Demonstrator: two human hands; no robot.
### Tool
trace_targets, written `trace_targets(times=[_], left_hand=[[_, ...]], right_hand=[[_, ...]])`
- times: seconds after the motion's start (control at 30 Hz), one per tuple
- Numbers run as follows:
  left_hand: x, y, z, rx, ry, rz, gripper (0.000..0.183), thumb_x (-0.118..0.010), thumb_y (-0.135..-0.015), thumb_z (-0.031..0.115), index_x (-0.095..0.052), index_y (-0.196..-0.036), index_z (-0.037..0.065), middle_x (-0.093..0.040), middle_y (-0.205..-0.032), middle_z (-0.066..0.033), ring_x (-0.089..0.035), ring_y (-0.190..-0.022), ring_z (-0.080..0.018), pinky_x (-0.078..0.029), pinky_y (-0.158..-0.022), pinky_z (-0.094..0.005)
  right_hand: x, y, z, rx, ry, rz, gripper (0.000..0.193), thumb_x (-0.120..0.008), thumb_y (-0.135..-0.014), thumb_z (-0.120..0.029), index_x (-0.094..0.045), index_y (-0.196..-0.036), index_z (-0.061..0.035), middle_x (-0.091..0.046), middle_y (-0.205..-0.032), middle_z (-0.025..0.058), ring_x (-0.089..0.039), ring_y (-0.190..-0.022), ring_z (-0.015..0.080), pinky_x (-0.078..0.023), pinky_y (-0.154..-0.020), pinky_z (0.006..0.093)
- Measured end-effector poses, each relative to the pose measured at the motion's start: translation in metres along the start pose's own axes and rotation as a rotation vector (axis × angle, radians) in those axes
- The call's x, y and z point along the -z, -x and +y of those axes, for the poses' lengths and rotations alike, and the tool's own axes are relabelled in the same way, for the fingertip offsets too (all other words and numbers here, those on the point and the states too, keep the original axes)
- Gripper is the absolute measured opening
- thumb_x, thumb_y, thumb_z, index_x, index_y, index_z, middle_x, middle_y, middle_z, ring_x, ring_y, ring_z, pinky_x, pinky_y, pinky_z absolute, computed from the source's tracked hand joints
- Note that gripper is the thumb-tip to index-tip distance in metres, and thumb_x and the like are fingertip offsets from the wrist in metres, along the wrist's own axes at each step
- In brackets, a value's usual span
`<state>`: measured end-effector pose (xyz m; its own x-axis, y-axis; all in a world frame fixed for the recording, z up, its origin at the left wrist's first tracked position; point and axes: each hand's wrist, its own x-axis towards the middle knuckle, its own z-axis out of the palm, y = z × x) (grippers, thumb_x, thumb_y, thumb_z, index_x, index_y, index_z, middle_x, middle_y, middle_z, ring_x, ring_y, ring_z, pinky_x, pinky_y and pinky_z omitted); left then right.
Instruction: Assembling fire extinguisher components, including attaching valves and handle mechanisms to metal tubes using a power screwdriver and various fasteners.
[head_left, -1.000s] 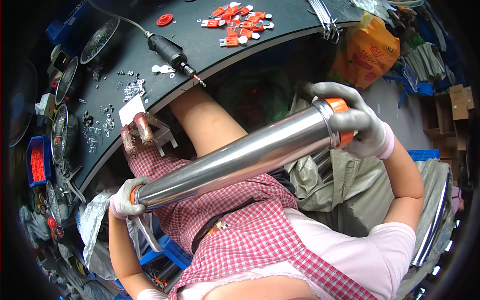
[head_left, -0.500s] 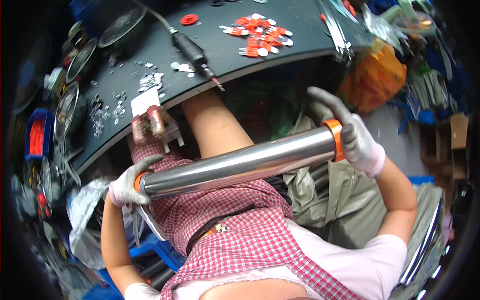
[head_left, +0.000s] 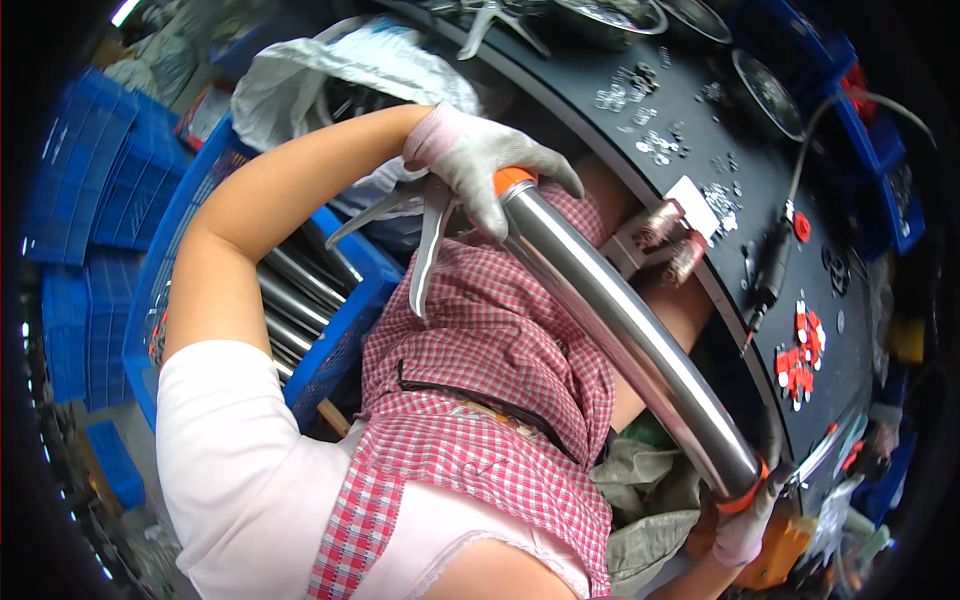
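A long shiny metal tube (head_left: 630, 330) with orange end rings lies slantwise across my lap, held at both ends. My gloved left hand (head_left: 485, 165) grips the upper end by its orange ring (head_left: 513, 181), fingers spread around it. At the lower end my gloved right hand (head_left: 748, 520) closes on the other orange ring (head_left: 742, 492); part of that hand is hidden by the tube. Beside my left wrist are silver curved legs (head_left: 432, 245); whether the hand touches them I cannot tell. Past the tube, a small stand with two worn, reddish rollers (head_left: 672, 240) sits at the bench edge.
A blue crate (head_left: 335, 345) on the left holds more metal tubes. The dark bench (head_left: 640, 95) carries small metal parts, a corded rotary tool (head_left: 775, 260) with a drill bit, and red-and-white pieces (head_left: 800, 360). A silvery bag (head_left: 370, 65) stands behind my left arm.
My view has swung left, bringing the blue crate into sight. The tube stays in both hands and now slants steeply down to the right.
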<state>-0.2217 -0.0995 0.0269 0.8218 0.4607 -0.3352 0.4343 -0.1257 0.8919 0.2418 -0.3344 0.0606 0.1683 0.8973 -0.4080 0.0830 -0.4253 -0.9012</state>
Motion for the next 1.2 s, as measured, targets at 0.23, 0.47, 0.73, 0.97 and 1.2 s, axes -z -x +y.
trace_targets(times=[0.23, 0.47, 0.73, 0.97, 1.2], left_hand=[[-0.016, 0.094, 0.009, 0.080, -0.301, 0.395, 0.092, -0.087, -0.050, 0.030, -0.048, -0.129, 0.005, -0.056, -0.115, -0.0131, -0.054, -0.110, -0.0233, -0.044, -0.095, -0.0365], [-0.044, 0.169, 0.026, 0.314, -0.745, 0.821, 0.082, -0.084, -0.051, 0.019, -0.050, -0.125, 0.011, -0.064, -0.100, -0.0110, -0.065, -0.089, -0.0223, -0.052, -0.080, -0.0310], [-0.103, 0.234, -0.016, 0.253, -1.659, 1.979, 0.046, -0.067, -0.074, 0.012, -0.051, -0.116, 0.014, -0.058, -0.106, -0.0055, -0.054, -0.108, -0.0256, -0.038, -0.098, -0.0459], [-0.173, 0.178, -0.087, -1.165, 0.591, 2.183, 0.063, -0.054, -0.091, 0.016, -0.020, -0.144, 0.019, -0.048, -0.119, -0.0152, -0.059, -0.093, -0.0244, -0.054, -0.083, -0.0384], [-0.192, 0.179, -0.120, -0.167, 0.997, 2.348, 0.103, -0.071, -0.077, 0.007, 0.004, -0.145, 0.023, -0.051, -0.108, -0.0119, -0.060, -0.081, -0.0209, -0.056, -0.065, -0.0375]], right_hand=[[-0.061, -0.089, -0.037, 1.297, 0.937, 0.183, 0.064, -0.052, -0.089, -0.044, -0.040, -0.130, 0.0040, -0.055, -0.113, 0.0167, -0.058, -0.098, 0.0288, -0.048, -0.082, 0.0399], [-0.132, -0.150, -0.065, 0.940, 0.223, -0.245, 0.053, -0.057, -0.088, -0.021, -0.038, -0.132, 0.0017, -0.054, -0.116, 0.0168, -0.057, -0.103, 0.0285, -0.047, -0.087, 0.0363], [-0.223, -0.160, -0.041, 0.453, 0.072, -0.860, 0.088, -0.071, -0.069, -0.054, -0.034, -0.134, -0.0082, -0.054, -0.107, 0.0098, -0.059, -0.072, 0.0161, -0.048, -0.051, 0.0245], [-0.332, -0.089, -0.001, 1.673, 0.496, -0.954, 0.044, -0.079, -0.056, -0.012, -0.067, -0.098, -0.0141, -0.051, -0.124, 0.0223, -0.058, -0.096, 0.0382, -0.051, -0.078, 0.0422], [-0.380, -0.066, 0.020, 1.585, 0.780, -1.284, 0.053, -0.072, -0.068, -0.019, -0.058, -0.119, -0.0179, -0.045, -0.132, 0.0177, -0.056, -0.093, 0.0371, -0.051, -0.074, 0.0421]])
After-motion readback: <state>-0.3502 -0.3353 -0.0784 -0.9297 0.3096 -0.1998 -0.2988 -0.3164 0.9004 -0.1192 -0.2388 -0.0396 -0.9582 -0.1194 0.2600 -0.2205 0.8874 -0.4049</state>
